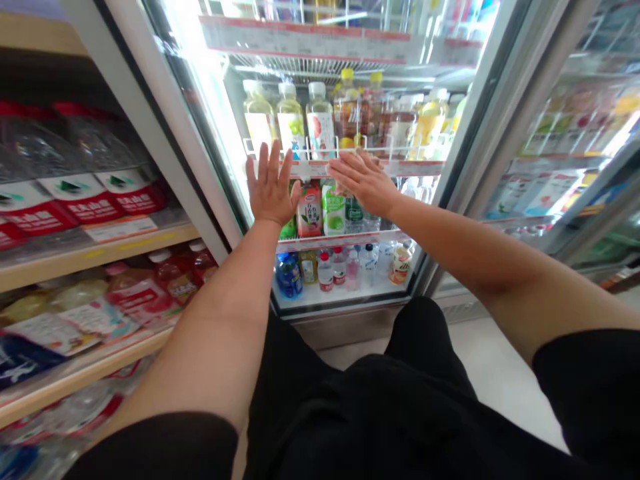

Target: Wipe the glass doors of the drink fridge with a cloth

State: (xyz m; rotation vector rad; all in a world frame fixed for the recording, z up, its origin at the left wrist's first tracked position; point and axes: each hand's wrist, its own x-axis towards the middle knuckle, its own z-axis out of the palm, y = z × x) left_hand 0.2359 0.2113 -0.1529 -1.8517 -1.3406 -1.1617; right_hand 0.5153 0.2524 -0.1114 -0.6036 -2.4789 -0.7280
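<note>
Both bare arms reach forward to a lit drinks cooler. My left hand is raised with its fingers spread and its back toward me, holding nothing. To its right, my right hand lies flat with its fingers stretched out to the left, also holding nothing. Whether either palm touches glass cannot be made out. Just beyond the hands, a pale bottle with a white cap stands in a row with a green-labelled bottle and yellow-capped tea bottles. Below them are a red carton and a green-and-white carton.
On the left, wooden-edged shelves carry large red-labelled water bottles and juice bottles. A metal door frame borders the cooler on the right, with another glass-fronted cooler beyond. Small bottles stand on the bottom shelf.
</note>
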